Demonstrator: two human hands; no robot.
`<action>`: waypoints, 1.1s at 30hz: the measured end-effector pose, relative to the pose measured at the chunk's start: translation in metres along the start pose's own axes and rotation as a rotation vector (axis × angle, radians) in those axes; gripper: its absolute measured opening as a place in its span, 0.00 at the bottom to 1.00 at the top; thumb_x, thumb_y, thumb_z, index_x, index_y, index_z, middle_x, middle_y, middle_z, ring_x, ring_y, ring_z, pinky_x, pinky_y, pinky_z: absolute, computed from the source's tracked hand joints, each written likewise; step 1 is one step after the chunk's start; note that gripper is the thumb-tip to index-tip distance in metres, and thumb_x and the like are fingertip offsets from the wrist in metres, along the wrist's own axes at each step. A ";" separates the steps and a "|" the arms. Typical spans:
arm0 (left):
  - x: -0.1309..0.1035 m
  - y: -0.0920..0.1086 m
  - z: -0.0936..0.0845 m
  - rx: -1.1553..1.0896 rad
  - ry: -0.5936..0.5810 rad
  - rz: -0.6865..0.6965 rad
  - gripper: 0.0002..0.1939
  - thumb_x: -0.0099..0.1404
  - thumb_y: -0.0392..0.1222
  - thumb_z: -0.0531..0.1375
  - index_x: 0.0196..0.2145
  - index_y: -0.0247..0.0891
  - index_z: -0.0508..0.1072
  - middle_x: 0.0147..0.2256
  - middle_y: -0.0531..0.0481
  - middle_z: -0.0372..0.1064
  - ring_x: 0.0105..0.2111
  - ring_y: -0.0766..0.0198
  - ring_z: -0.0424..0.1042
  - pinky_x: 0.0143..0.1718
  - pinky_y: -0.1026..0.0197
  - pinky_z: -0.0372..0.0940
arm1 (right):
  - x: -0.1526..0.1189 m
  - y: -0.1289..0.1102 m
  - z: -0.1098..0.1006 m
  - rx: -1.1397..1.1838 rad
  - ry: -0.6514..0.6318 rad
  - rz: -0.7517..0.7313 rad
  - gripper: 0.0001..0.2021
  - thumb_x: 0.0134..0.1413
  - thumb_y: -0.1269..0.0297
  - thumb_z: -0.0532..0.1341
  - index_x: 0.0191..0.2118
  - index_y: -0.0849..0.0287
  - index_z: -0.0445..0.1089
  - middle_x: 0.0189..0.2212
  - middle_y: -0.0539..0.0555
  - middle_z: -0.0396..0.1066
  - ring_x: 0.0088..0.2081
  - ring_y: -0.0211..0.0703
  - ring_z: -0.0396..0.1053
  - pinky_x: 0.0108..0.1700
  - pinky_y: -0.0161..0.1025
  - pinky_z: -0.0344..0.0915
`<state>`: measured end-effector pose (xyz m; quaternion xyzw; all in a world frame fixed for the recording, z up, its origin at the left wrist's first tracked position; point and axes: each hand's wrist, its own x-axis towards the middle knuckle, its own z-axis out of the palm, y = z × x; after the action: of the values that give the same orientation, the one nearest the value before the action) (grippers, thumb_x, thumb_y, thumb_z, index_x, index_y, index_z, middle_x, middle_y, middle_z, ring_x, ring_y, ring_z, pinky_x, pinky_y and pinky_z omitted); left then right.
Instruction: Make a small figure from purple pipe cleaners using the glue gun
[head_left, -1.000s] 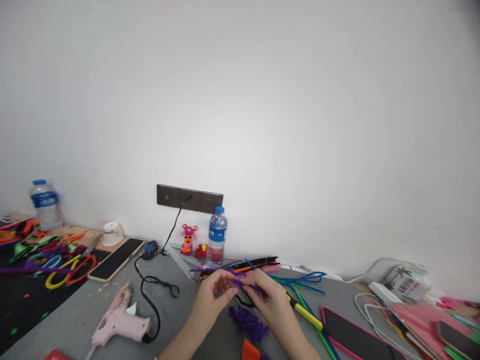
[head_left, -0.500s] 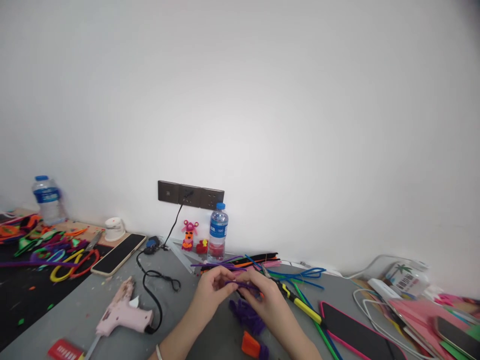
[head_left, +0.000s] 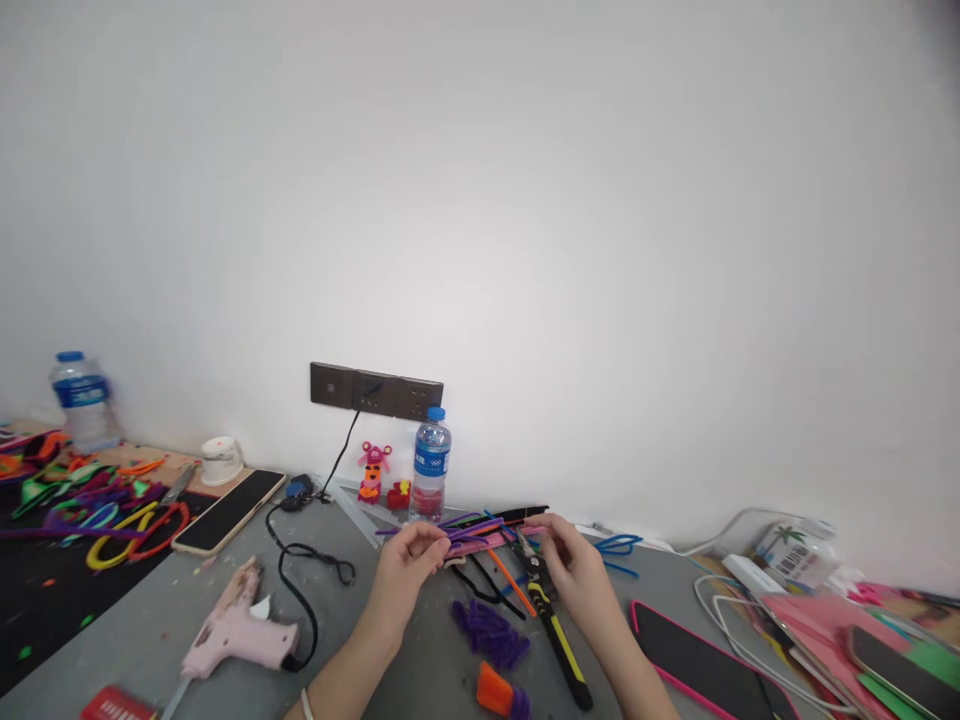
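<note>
My left hand (head_left: pixel 411 562) is closed, its thumb and forefinger pinched on a purple pipe cleaner (head_left: pixel 480 525) just in front of the bottle. Farther right, my right hand (head_left: pixel 571 558) has curled fingers over the pile of pipe cleaners, by the end of a pink strip (head_left: pixel 487 542); whether it grips anything is unclear. Between the hands lie pliers (head_left: pixel 559 640) with black and yellow handles, an orange pipe cleaner (head_left: pixel 512 582) and black ones. Nearer me sit a heap of short purple pieces (head_left: pixel 491 632) and an orange piece (head_left: pixel 495 688) with purple beside it.
A pink glue gun (head_left: pixel 240 630), a phone (head_left: pixel 229 512), scissors (head_left: pixel 142 535) and colourful scraps are at left. A water bottle (head_left: pixel 431 465) and small figures (head_left: pixel 372 473) stand by the wall. A pink-edged tablet (head_left: pixel 705 660) and white cables (head_left: pixel 735 640) are at right.
My hands were together around a purple piece and have moved apart, left hand to the left, right hand to the right. The pliers now lie at a steeper angle, and the view has shifted slightly.
</note>
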<state>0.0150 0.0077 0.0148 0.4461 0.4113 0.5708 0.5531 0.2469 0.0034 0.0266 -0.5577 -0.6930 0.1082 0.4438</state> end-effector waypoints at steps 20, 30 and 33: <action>-0.012 -0.003 0.012 -0.004 -0.235 -0.053 0.18 0.47 0.53 0.70 0.25 0.35 0.74 0.19 0.55 0.68 0.22 0.69 0.62 0.25 0.67 0.55 | -0.009 -0.053 0.025 0.481 -0.334 0.098 0.06 0.48 0.65 0.65 0.34 0.59 0.73 0.29 0.52 0.73 0.30 0.43 0.68 0.33 0.37 0.63; -0.011 -0.005 0.012 -0.010 -0.336 -0.068 0.18 0.45 0.49 0.72 0.30 0.34 0.76 0.23 0.51 0.72 0.22 0.65 0.69 0.28 0.63 0.63 | -0.005 -0.047 0.016 0.666 -0.241 0.196 0.17 0.44 0.50 0.68 0.28 0.61 0.70 0.23 0.49 0.66 0.25 0.39 0.62 0.29 0.35 0.59; -0.009 -0.009 0.010 0.148 -0.258 0.039 0.14 0.49 0.47 0.69 0.28 0.34 0.74 0.22 0.54 0.68 0.22 0.67 0.65 0.26 0.65 0.58 | -0.005 -0.049 0.016 0.663 -0.250 0.207 0.18 0.43 0.49 0.68 0.27 0.61 0.70 0.22 0.48 0.65 0.24 0.38 0.60 0.28 0.35 0.57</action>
<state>0.0270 -0.0007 0.0085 0.5633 0.3690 0.4876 0.5556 0.2016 -0.0126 0.0470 -0.4335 -0.6090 0.4384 0.4990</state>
